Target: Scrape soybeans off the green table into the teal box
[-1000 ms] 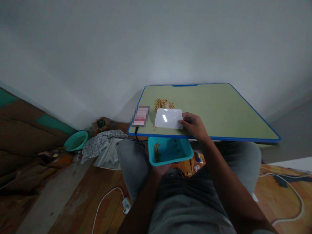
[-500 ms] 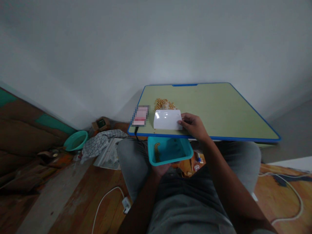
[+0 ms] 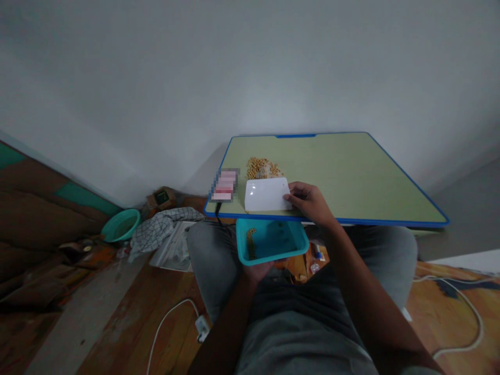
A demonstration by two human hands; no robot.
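Note:
My right hand pinches the right end of a glossy white plastic scraper-like sheet, which stands tilted on the green table near its front edge. Just behind the sheet lies a spread of small yellow beans with a whitish, cloudy patch among them. Below the table's edge, my left hand holds a turquoise plastic basin from underneath; most of its fingers are hidden. Some beans rest along the left side inside the basin.
A blurred-out flat device with a black cable lies at the table's left edge. On the floor at left are a round green basin, a checked cloth and a power strip. A pale wall stands behind the table.
The white sheet has shifted slightly toward the table's front edge and tipped flatter, with my right hand still on it. The basin and my left hand stay about where they were.

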